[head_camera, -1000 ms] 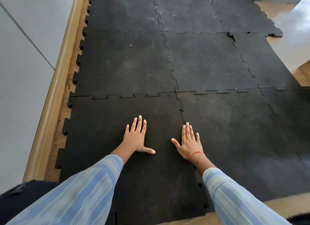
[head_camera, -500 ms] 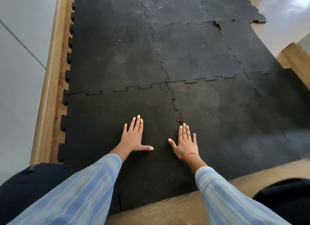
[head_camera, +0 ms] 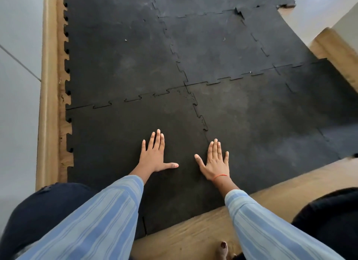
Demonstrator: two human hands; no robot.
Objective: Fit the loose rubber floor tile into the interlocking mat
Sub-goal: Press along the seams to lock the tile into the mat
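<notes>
Both hands lie flat, fingers spread, grasping nothing: the left hand (head_camera: 155,157) and right hand (head_camera: 215,163) press on the near-left rubber tile (head_camera: 116,135). That tile sits at 7 o'clock of the interlocking mat (head_camera: 213,46), its jigsaw edges meeting neighbours on the wooden floor (head_camera: 193,230).

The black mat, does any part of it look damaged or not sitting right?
Yes. At the far right, one tile corner is lifted and ragged where the seams meet, so it is not locked flat. The seam just beyond the right hand looks chewed. Both hands, the left hand too, lie flat on the mat.
</notes>
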